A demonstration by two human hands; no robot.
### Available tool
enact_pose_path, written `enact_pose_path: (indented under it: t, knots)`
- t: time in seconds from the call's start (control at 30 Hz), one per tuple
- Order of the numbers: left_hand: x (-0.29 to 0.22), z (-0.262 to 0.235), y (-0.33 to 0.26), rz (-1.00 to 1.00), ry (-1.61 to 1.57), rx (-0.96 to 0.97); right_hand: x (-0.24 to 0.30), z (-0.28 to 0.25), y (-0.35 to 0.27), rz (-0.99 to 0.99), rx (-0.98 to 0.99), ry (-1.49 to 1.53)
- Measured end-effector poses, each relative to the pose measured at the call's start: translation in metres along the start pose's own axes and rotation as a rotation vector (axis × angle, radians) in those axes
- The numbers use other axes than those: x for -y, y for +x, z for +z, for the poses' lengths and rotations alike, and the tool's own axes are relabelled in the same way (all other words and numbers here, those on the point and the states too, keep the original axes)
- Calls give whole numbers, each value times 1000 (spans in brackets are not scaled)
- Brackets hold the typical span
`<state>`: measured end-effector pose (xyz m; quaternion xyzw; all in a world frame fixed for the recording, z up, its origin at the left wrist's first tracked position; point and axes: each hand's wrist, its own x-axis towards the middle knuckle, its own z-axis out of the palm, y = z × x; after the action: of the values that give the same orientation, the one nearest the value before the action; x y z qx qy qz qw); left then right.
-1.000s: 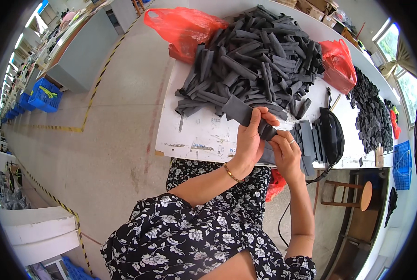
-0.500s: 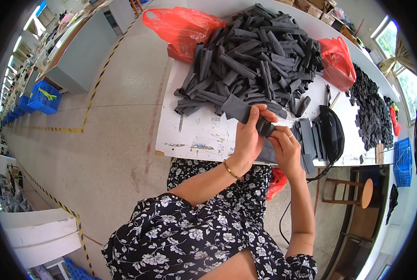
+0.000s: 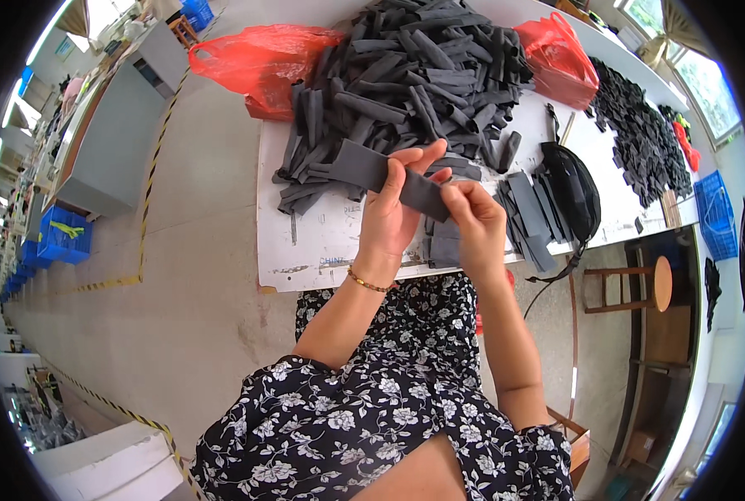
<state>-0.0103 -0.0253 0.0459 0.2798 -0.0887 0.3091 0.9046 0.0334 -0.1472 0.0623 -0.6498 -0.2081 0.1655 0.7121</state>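
Above the front of the white table (image 3: 310,242), I hold a dark grey fabric strip (image 3: 360,165) stretched out flat and slanting down to the right. My left hand (image 3: 389,209) is closed round its middle, the thumb on top and some fingertips showing past the far edge. At the strip's right end, my right hand (image 3: 479,225) pinches it between thumb and fingers. Flat dark grey pieces (image 3: 443,249) lie beneath the hands, partly hidden. Beyond them rises a big heap of curled dark grey strips (image 3: 431,83).
Flat strips (image 3: 524,213) lie to the right, beside a black pouch (image 3: 574,196) with a strap. Red plastic bags (image 3: 260,67) (image 3: 558,67) flank the heap. Farther right is a pile of small dark pieces (image 3: 643,146). A wooden stool (image 3: 663,284) stands right of the table.
The strip was bunched and bent between my hands; now it is drawn out flat. My right hand has shifted to its right end. The whole view has turned slightly.
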Motion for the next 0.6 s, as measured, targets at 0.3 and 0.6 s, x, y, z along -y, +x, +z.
enact_pose_path:
  t: [0.3, 0.6]
  knots:
    - [-19, -47, -14, -23, 51, -199, -1, -30, -2, -636, -130, -587]
    - [15, -58, 4, -5, 270, -391, -44, -134, 29, 71, -71, -377]
